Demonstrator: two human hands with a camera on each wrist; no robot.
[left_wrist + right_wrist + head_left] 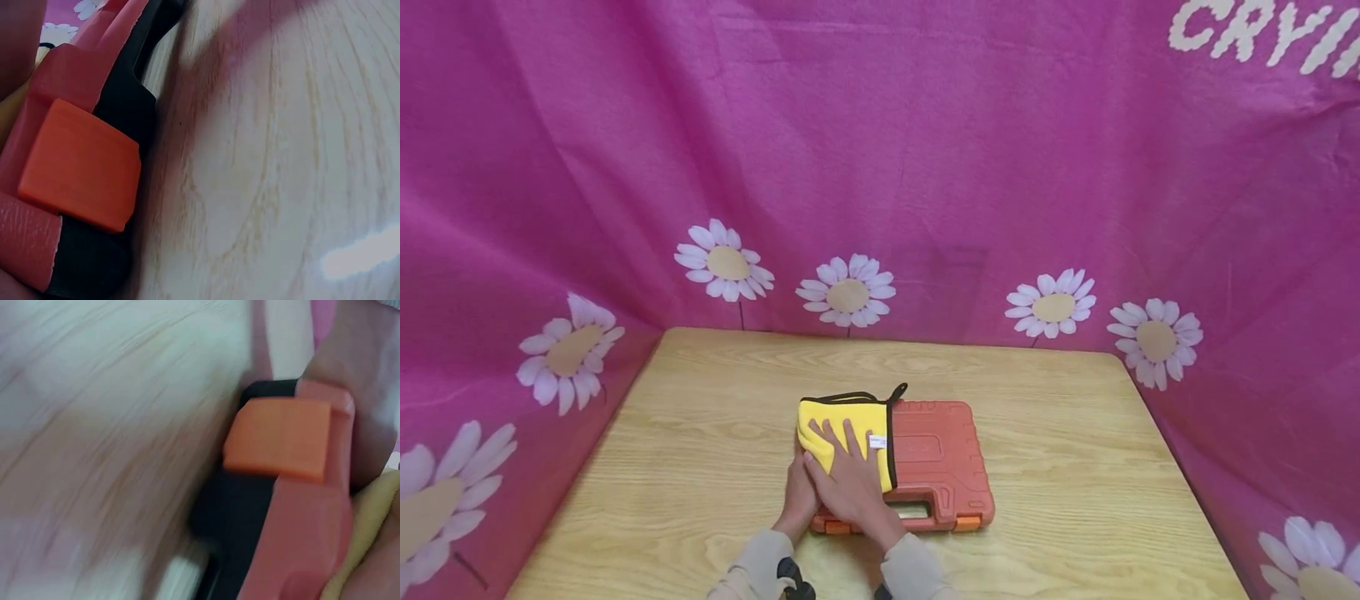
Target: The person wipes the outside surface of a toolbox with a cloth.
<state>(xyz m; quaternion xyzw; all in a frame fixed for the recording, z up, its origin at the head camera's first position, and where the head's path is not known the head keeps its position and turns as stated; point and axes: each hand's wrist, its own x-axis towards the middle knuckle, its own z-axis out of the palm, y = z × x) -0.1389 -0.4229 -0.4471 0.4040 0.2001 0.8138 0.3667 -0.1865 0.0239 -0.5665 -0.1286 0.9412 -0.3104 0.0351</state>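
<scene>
A red plastic case (936, 462) lies flat on the table, its handle and orange latches facing me. A folded yellow cloth (841, 412) with black edging, a loop and a white tag covers the left part of its lid. My right hand (850, 479) presses on the cloth with spread, straight fingers. Along the case's left side rests my left hand (801, 493), its fingers mostly hidden by the cloth and the right hand. An orange latch (81, 165) fills much of the left wrist view. The right wrist view shows a latch (278, 437) and the cloth's edge (372, 519).
The pale wooden table (1060, 433) extends around the case on all sides. Purple fabric (925, 150) with printed daisies hangs behind the table and on its left and right sides.
</scene>
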